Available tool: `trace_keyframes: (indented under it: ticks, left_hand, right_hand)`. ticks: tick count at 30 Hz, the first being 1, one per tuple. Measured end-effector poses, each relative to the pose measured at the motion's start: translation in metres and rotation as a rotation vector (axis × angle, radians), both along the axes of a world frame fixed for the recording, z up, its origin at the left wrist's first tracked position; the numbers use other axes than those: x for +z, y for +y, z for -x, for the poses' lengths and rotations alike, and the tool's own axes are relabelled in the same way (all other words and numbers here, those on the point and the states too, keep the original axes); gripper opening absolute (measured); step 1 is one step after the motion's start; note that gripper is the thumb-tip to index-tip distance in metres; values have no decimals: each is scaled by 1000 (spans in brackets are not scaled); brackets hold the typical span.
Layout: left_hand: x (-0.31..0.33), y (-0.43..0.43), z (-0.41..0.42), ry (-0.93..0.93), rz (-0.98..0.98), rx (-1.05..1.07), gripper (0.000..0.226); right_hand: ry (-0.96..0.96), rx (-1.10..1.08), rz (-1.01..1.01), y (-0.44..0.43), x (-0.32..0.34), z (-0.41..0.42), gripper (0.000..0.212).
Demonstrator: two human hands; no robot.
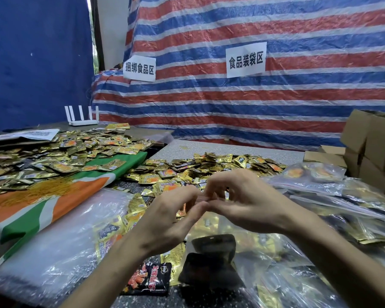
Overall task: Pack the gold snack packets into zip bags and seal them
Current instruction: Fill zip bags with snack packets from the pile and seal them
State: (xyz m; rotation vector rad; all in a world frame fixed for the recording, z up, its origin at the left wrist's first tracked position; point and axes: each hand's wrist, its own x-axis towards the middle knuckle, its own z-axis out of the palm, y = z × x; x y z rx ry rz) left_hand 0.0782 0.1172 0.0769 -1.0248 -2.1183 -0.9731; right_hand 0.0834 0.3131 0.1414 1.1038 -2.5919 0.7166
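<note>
Gold snack packets [209, 167]: loose heaps at mid-frame and at the left, lying on the surface [231, 147]; more show inside the bag under the hands.
Filled bags [320, 190]: a slumped stack at the right edge, gold showing through the plastic.
Empty bags [53, 241]: a clear pile at lower left.
Zip bag [249, 243]: lower centre, lying below the hands, its mouth apparently raised to the fingertips; blur hides the strip itself.
Black packet [151, 278]: bottom centre, just beside the zip bag.
Risk: the seal may close only in part if the fingers skip a stretch of the strip, or if a packet corner caught in the mouth keeps it open; packets could then spill.
Left hand [165, 221]: palm turned inward, fingers curled, tips pinching at the bag's mouth.
Right hand [247, 205]: arched over from the right, fingers curled, tips meeting the left's; both hands are together at centre.
</note>
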Motion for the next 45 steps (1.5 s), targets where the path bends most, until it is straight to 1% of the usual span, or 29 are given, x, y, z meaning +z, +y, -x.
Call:
trace_keyframes:
  ticks: [2,4,9,12,19,28,32,39,42,45]
  left_hand:
    - [0,-1,0,-22,-49,-31,17]
    - [-1,-2,1,2,-78,-23,25]
    - [-5,3,2,79,-130,32,18]
    - [-9,5,5,57,-188,50,17]
    - [-13,-2,15,-4,-311,78,21]
    - [-18,-6,23,-69,-346,77,22]
    - [-18,-5,24,-57,-345,85,22]
    - [-19,-7,25,-42,-338,83,21]
    - [-19,-5,26,-56,-358,66,19]
    - [-21,-1,27,-56,-358,59,21]
  right_hand:
    - [-32,14,-2,2,0,0,17]
    - [-41,18,1,5,-1,0,20]
    - [-40,-23,31,13,-6,-1,17]
    - [-76,-56,45,20,-7,0,11]
    - [-137,-115,41,49,-8,0,12]
    - [-116,-173,63,84,-16,-6,12]
    - [-134,-182,85,95,-19,-9,8]
    - [-182,-198,128,111,-27,-14,7]
    - [-156,-204,145,114,-28,-18,12]
    - [-111,-238,144,115,-32,-24,27]
